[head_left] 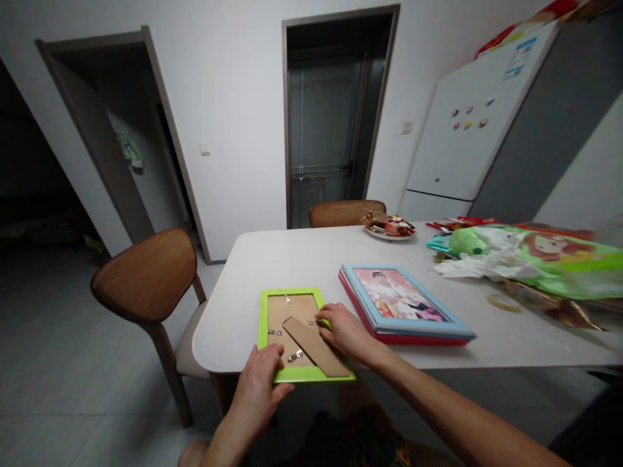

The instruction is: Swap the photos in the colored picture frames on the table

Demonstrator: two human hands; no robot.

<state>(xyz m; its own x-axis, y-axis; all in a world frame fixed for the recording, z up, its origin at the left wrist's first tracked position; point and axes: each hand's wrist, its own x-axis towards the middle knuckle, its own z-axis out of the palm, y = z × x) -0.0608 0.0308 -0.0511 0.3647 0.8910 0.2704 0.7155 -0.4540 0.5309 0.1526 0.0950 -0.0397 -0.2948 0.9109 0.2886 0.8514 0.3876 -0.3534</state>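
Observation:
A lime-green picture frame [264, 318] lies face down at the front edge of the white table, its brown backing board [294, 308] showing. A cardboard stand leg [316, 347] runs slantwise across the back, and small metal clips [294, 356] sit along the sides. My left hand [260, 376] grips the frame's near left corner, with its fingers on top and the thumb at the front edge. On the right side, my right hand [343, 331] has its fingers bent over the frame's edge, touching near the right-hand clip, which they partly hide.
Right of the frame lies a stack of picture frames, a light blue one [409, 305] on top and red below. Farther right are a green plastic bag [569, 259], crumpled tissue [487, 259] and a tape roll [503, 302]. A plate of snacks [389, 227] stands behind; a wooden chair [150, 279] is left.

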